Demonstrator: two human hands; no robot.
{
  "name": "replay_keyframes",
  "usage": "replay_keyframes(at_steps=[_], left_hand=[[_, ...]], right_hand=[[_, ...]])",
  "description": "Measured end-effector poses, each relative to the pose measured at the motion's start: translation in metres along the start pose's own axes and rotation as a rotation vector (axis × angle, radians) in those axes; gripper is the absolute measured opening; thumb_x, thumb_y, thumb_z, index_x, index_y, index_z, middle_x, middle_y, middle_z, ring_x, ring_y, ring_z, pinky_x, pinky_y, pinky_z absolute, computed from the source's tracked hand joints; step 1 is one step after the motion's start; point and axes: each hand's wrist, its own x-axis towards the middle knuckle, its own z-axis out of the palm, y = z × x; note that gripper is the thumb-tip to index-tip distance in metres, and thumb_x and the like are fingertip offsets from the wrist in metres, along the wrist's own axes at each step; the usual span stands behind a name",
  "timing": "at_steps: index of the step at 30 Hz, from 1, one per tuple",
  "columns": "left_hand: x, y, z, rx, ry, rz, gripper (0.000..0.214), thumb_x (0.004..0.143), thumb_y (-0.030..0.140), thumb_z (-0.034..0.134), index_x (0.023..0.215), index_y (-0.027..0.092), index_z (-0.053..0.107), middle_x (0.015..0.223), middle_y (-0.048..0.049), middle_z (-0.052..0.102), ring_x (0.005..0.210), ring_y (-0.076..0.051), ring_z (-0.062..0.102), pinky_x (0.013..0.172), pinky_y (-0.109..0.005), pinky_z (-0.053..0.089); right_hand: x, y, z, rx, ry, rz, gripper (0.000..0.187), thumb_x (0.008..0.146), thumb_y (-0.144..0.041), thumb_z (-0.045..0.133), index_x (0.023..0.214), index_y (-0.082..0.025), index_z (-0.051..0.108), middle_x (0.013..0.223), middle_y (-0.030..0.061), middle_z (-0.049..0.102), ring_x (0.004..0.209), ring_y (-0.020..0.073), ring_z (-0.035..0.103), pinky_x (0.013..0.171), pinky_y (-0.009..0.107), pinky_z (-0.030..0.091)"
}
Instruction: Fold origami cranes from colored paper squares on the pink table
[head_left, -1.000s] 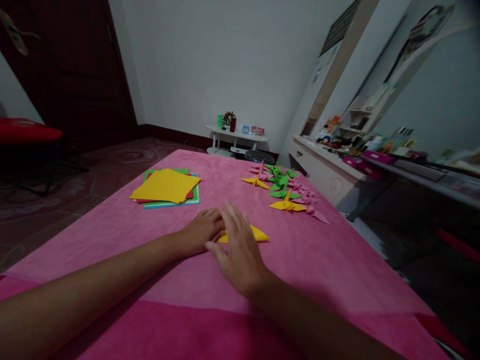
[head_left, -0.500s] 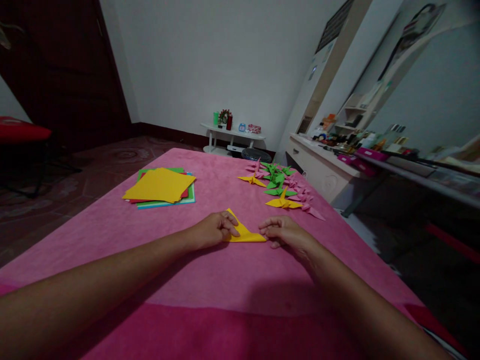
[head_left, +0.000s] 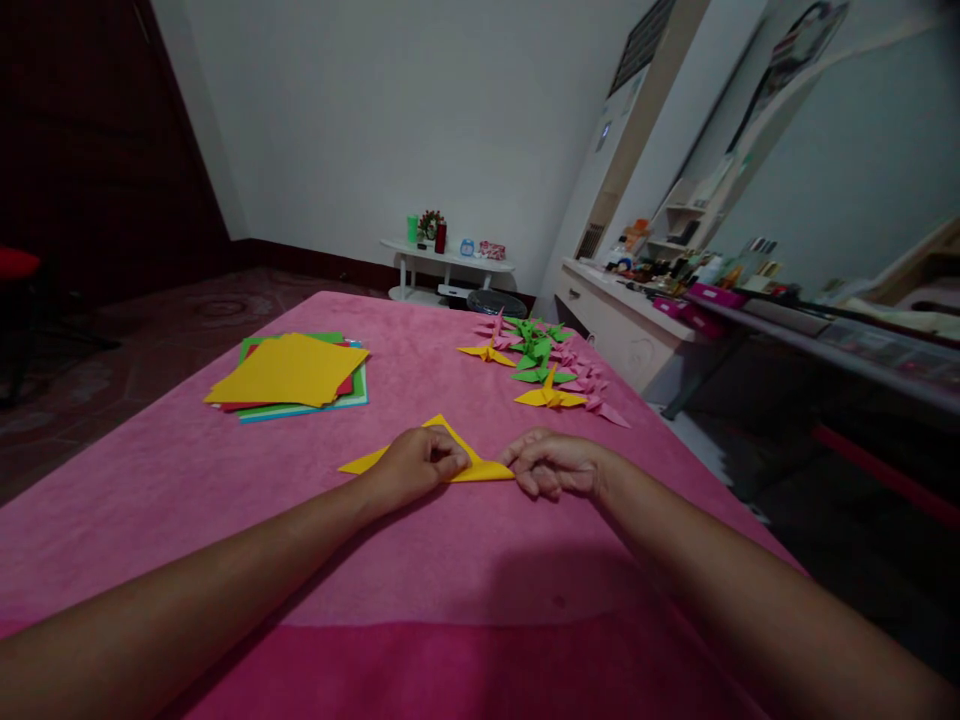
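A folded yellow paper triangle [head_left: 442, 437] lies flat on the pink tablecloth [head_left: 420, 560] in front of me. My left hand [head_left: 412, 465] rests on its middle, fingers curled and pressing the paper down. My right hand [head_left: 551, 462] is at the triangle's right tip, fingers bent and pinching that corner against the cloth. Part of the paper is hidden under both hands.
A stack of coloured paper squares [head_left: 289, 372] with yellow on top lies at the left. Several folded paper cranes [head_left: 544, 360] in pink, green and yellow sit at the far right. A cluttered dresser [head_left: 645, 320] stands beside the table; a small white stand [head_left: 446, 265] is behind.
My right hand left the top of the paper and moved to its right tip, fingers now curled. The left hand stayed on the paper. The view turned, so everything sits further left.
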Motion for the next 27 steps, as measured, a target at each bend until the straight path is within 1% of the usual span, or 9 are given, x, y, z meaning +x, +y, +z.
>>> replay_keyframes(at_steps=[4, 6, 8, 12, 17, 23, 27], left_hand=[[0.001, 0.002, 0.004, 0.056, 0.03, 0.009, 0.031, 0.08, 0.035, 0.049, 0.058, 0.015, 0.057, 0.06, 0.0019, 0.051, 0.058, -0.011, 0.046, 0.052, -0.021, 0.032], [0.002, 0.002, 0.007, 0.064, 0.055, -0.019, 0.027, 0.078, 0.036, 0.051, 0.064, 0.016, 0.062, 0.063, 0.0014, 0.056, 0.059, -0.011, 0.048, 0.052, -0.021, 0.033], [0.003, 0.002, 0.011, 0.066, 0.069, -0.046, 0.023, 0.075, 0.037, 0.055, 0.072, 0.017, 0.066, 0.067, 0.0006, 0.06, 0.06, -0.012, 0.051, 0.053, -0.021, 0.034], [0.005, -0.001, 0.015, 0.074, 0.089, -0.071, 0.023, 0.07, 0.039, 0.061, 0.073, 0.017, 0.066, 0.068, -0.0002, 0.061, 0.058, -0.012, 0.05, 0.052, -0.021, 0.034], [0.006, -0.002, 0.015, 0.089, 0.076, -0.088, 0.025, 0.069, 0.042, 0.063, 0.073, 0.018, 0.067, 0.069, -0.0003, 0.062, 0.058, -0.012, 0.051, 0.051, -0.021, 0.034], [0.006, 0.008, 0.016, 0.185, 0.072, -0.157, 0.032, 0.069, 0.05, 0.061, 0.068, 0.018, 0.065, 0.063, 0.0, 0.061, 0.056, -0.012, 0.051, 0.049, -0.022, 0.03], [0.007, 0.013, 0.017, 0.243, 0.082, -0.187, 0.036, 0.066, 0.055, 0.063, 0.067, 0.019, 0.065, 0.065, -0.0003, 0.061, 0.055, -0.012, 0.05, 0.049, -0.023, 0.028]], right_hand=[[0.001, -0.004, -0.003, -0.01, -0.154, 0.055, 0.036, 0.062, -0.014, 0.052, 0.098, -0.012, 0.053, 0.051, 0.0042, 0.067, 0.026, 0.011, 0.048, 0.025, 0.014, 0.033], [0.002, -0.005, -0.005, -0.029, -0.216, 0.097, 0.039, 0.062, -0.013, 0.052, 0.101, -0.012, 0.051, 0.053, 0.0049, 0.068, 0.026, 0.0116, 0.049, 0.024, 0.014, 0.033], [0.002, -0.006, -0.007, -0.049, -0.247, 0.129, 0.04, 0.064, -0.014, 0.052, 0.103, -0.012, 0.051, 0.053, 0.0053, 0.068, 0.026, 0.0114, 0.049, 0.025, 0.014, 0.033], [0.002, -0.006, -0.009, -0.079, -0.244, 0.141, 0.036, 0.069, -0.015, 0.054, 0.104, -0.01, 0.054, 0.052, 0.0045, 0.068, 0.027, 0.0096, 0.05, 0.027, 0.012, 0.035], [0.001, 0.0, -0.012, -0.11, -0.221, 0.137, 0.032, 0.07, -0.019, 0.061, 0.101, -0.01, 0.057, 0.051, 0.0031, 0.067, 0.027, 0.0093, 0.049, 0.027, 0.013, 0.037], [-0.003, 0.002, -0.011, -0.144, -0.188, 0.138, 0.029, 0.074, -0.025, 0.065, 0.098, -0.012, 0.058, 0.052, 0.0007, 0.067, 0.029, 0.0076, 0.05, 0.029, 0.012, 0.038], [-0.004, 0.002, -0.009, -0.177, -0.151, 0.138, 0.027, 0.072, -0.027, 0.066, 0.095, -0.013, 0.059, 0.051, 0.0003, 0.067, 0.029, 0.008, 0.051, 0.03, 0.014, 0.04]])
